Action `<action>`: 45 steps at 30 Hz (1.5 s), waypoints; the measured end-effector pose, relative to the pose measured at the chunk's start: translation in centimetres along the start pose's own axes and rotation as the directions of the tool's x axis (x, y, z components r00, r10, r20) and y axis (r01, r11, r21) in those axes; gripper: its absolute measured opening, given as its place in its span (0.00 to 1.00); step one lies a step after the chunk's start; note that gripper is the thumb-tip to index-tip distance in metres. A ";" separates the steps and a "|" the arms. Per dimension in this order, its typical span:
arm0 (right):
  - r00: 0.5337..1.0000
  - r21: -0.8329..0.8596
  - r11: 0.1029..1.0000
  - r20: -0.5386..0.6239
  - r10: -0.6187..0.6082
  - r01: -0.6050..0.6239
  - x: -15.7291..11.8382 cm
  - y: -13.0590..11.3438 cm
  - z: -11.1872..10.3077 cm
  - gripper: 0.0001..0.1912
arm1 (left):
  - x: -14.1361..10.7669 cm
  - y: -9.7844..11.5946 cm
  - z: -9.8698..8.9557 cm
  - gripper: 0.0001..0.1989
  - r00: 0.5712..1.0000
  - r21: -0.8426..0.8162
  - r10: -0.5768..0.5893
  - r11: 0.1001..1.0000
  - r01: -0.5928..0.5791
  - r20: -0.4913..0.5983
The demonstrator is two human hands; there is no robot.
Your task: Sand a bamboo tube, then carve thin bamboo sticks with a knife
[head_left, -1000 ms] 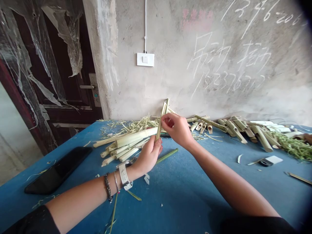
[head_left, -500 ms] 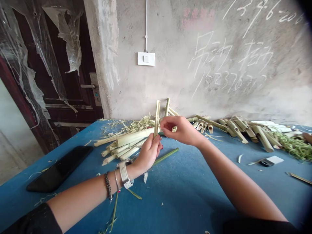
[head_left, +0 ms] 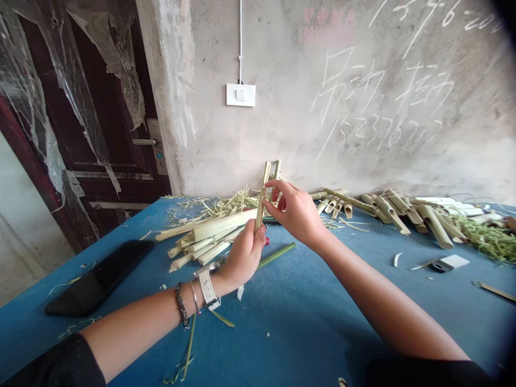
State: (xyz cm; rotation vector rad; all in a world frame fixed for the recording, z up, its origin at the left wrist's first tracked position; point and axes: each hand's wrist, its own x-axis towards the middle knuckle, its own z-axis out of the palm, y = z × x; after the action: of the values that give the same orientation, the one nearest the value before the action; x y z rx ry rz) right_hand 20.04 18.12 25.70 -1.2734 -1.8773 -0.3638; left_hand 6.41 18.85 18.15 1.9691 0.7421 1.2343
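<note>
My left hand [head_left: 244, 258] is closed around the lower end of a split bamboo piece [head_left: 262, 201], which stands nearly upright with a slight lean to the right. My right hand [head_left: 296, 212] has its thumb and index fingertips at the upper half of that same piece, pinching at its edge; the other fingers are curled. Behind and left of my left hand lies a pile of pale bamboo pieces [head_left: 226, 224]. A green bamboo stick [head_left: 278, 254] lies on the blue table [head_left: 306, 312] beneath my hands.
A black phone-like slab [head_left: 99, 277] lies at the left. Shavings [head_left: 231, 204] lie along the back. Cut bamboo tubes [head_left: 435, 226] and green shavings [head_left: 484, 239] sit at the right, near another person's hand [head_left: 511, 223]. A small grey-black object [head_left: 449, 263] lies before them.
My right hand has moved slightly left, and its fingertips now meet the bamboo piece. The piece has tipped a little to the right in my left hand.
</note>
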 end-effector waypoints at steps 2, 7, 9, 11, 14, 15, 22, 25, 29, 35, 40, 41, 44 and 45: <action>1.000 0.009 1.000 -0.005 0.011 -0.011 -0.1 -0.1 0.1 0.15 | 0.0 0.0 -0.1 0.11 1.000 0.035 0.012 0.999 -0.011 -0.017; 0.999 0.118 0.993 -0.039 0.001 0.003 -0.2 -0.2 0.6 0.09 | 0.0 0.4 -0.2 0.11 0.999 0.126 0.021 0.992 -0.018 -0.027; 0.998 0.154 0.988 -0.063 -0.004 0.013 -0.2 -0.2 0.9 0.07 | 0.1 0.5 -0.3 0.10 0.999 0.144 0.014 0.990 -0.009 -0.030; 0.997 0.172 0.985 -0.082 -0.011 0.025 -0.3 -0.2 1.2 0.06 | 0.1 0.5 -0.3 0.10 0.999 0.151 0.010 0.989 -0.005 -0.031; 0.997 0.225 0.974 -0.082 0.017 0.002 -0.3 -0.2 1.4 0.05 | 0.1 0.5 -0.4 0.10 0.999 0.157 0.010 0.988 -0.004 -0.033; 0.997 0.252 0.968 -0.074 0.037 -0.017 -0.3 -0.2 1.4 0.04 | 0.1 0.4 -0.4 0.09 0.999 0.156 0.010 0.988 -0.005 -0.032; 0.994 0.258 0.966 -0.103 0.036 -0.009 -0.4 -0.1 1.4 0.02 | 0.0 0.1 0.0 0.10 1.000 -0.007 0.002 1.000 -0.002 -0.029; 0.990 0.201 0.979 -0.138 -0.007 0.034 -0.5 -0.1 1.6 0.01 | -0.1 0.2 0.5 0.11 0.999 -0.139 -0.042 0.990 0.040 -0.011; 0.987 0.110 0.992 -0.152 -0.045 0.063 -0.7 -0.5 1.8 0.02 | -0.2 0.8 0.7 0.12 0.996 -0.271 -0.086 0.959 0.082 0.000; 0.995 0.264 0.959 -0.019 -0.101 0.102 -0.5 -0.6 0.4 0.03 | 0.1 1.2 0.4 0.11 0.996 -0.338 -0.085 0.938 0.082 0.007; 0.934 0.531 0.847 0.282 -0.221 0.040 0.2 0.5 -1.9 0.02 | 0.0 1.3 0.3 0.11 0.999 -0.302 -0.037 0.953 0.036 0.004; 0.910 0.548 0.836 0.341 -0.236 0.012 0.3 0.8 -2.3 0.02 | -0.1 1.3 0.3 0.12 1.000 -0.296 -0.029 0.955 0.030 0.008; 0.833 0.597 0.799 0.475 -0.283 -0.069 0.5 1.5 -3.2 0.03 | -0.3 1.4 0.3 0.12 1.000 -0.269 -0.003 0.963 0.006 0.014; 0.804 0.619 0.781 0.507 -0.310 -0.090 0.5 1.7 -3.4 0.04 | -0.4 1.4 0.3 0.12 1.000 -0.259 0.009 0.966 -0.004 0.018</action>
State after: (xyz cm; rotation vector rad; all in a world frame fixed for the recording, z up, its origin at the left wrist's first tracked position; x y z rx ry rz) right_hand 23.03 17.04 27.84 -0.8425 -2.3154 0.6489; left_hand 6.68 17.65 19.01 1.7673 0.5342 1.2464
